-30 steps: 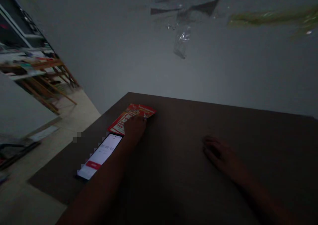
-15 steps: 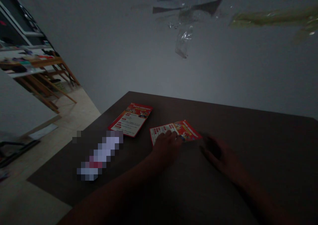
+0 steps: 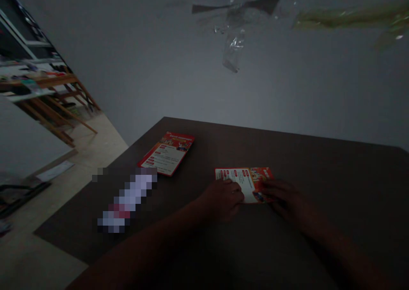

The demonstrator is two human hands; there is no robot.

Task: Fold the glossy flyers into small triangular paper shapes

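- Find the leaflet on the table, well in from the far edge and well apart from the left edge, with long sides running roughly along the far edge and red end to the right.
- Judge as very light, probably thin card or glossy paper: stiff enough to slide flat, yet likely to bend or crease if squeezed lengthwise.
- Expect a smooth, perhaps slightly slippery face, awkward to get a nail under when lying flat.
- Best taken by short ends or corners, with thumb below, fingers above and little pressure.
- With the left hand, touching towards the left end, with fingers curled over the near side; cannot tell whether pinching or merely pressing down.
- With the right hand, touching the red end, with fingers laid on top; cannot tell in such dim light whether gripping.
- Near the table's far left corner, see a stack of similar leaflets, untouched; beside that, towards the left edge, see a bright oblong, too blurred to name.
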